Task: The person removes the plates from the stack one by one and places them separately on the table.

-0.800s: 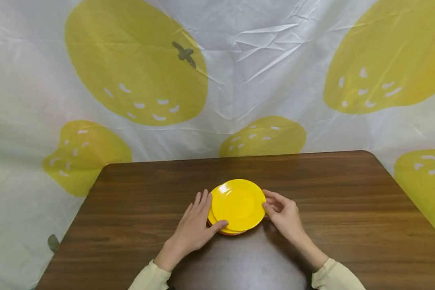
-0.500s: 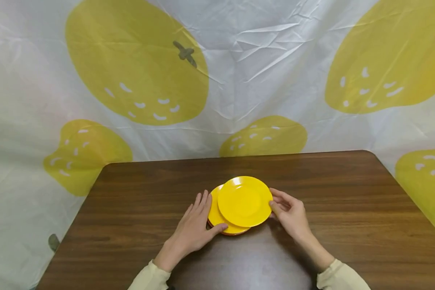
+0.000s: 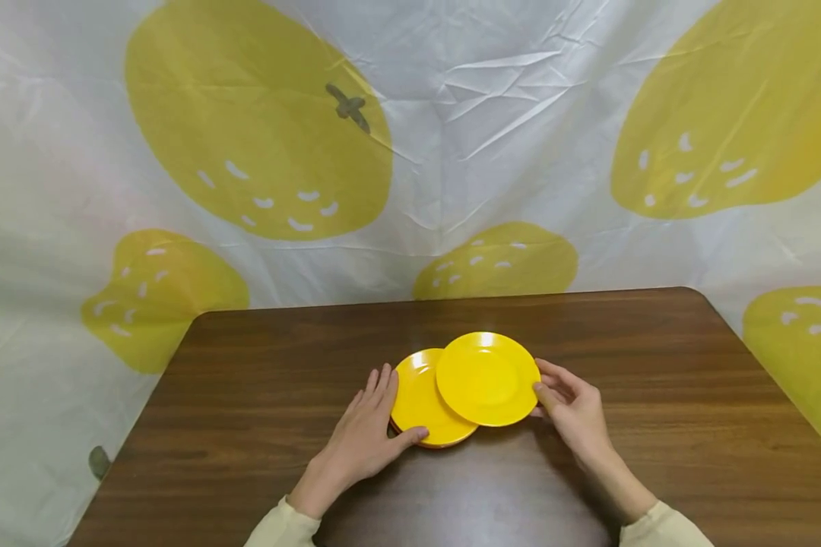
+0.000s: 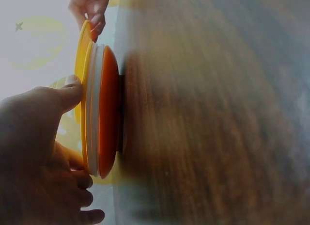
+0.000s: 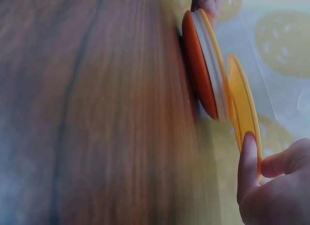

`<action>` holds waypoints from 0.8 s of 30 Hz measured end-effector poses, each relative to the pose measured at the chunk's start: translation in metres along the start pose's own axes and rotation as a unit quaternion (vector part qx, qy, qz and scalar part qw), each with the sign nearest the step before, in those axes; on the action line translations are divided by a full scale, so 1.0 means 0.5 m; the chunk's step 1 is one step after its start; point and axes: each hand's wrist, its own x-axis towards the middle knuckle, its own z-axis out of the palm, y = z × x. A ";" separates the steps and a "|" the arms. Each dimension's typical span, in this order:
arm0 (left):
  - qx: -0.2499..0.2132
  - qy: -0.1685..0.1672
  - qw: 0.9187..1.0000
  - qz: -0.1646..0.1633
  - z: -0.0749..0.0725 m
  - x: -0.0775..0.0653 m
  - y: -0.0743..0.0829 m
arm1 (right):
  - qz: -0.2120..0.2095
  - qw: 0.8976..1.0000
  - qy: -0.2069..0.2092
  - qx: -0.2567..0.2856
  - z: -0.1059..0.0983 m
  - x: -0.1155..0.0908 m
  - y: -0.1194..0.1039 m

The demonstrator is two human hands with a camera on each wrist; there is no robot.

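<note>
My right hand [image 3: 578,416] pinches the right rim of a yellow plate [image 3: 489,380] between thumb and fingers. That plate is above a stack of plates and offset to the right, overlapping a second yellow plate [image 3: 424,406] on top of the stack. In the left wrist view, white plate edges [image 4: 96,113] show under the yellow one, with an orange dish [image 4: 109,113] at the bottom. My left hand [image 3: 364,434] rests against the stack's left side, its fingers extended and its thumb on the upper yellow plate's front rim.
The stack stands on a brown wood-grain table [image 3: 280,357], whose far edge runs just in front of a white cloth [image 3: 438,152] printed with yellow fruit.
My right hand has drawn the top yellow plate to the right, uncovering more of the yellow plate beneath. My left hand stays in place at the stack.
</note>
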 end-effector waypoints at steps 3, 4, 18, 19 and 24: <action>-0.001 -0.002 1.000 -0.002 0.002 0.001 -0.001 | 0.001 1.000 0.005 0.003 -0.012 -0.003 0.002; -0.001 -0.003 1.000 -0.002 0.002 0.001 -0.002 | 0.000 1.000 0.006 0.004 -0.016 -0.003 0.003; -0.007 -0.004 1.000 -0.005 -0.004 0.004 0.002 | -0.020 0.999 0.026 0.000 -0.067 -0.008 0.012; -0.007 -0.004 1.000 -0.006 -0.004 0.004 0.003 | -0.024 0.999 0.029 0.004 -0.071 -0.009 0.013; -0.013 -0.007 1.000 -0.007 -0.002 0.003 0.003 | -0.023 0.999 0.040 0.014 -0.095 -0.017 0.024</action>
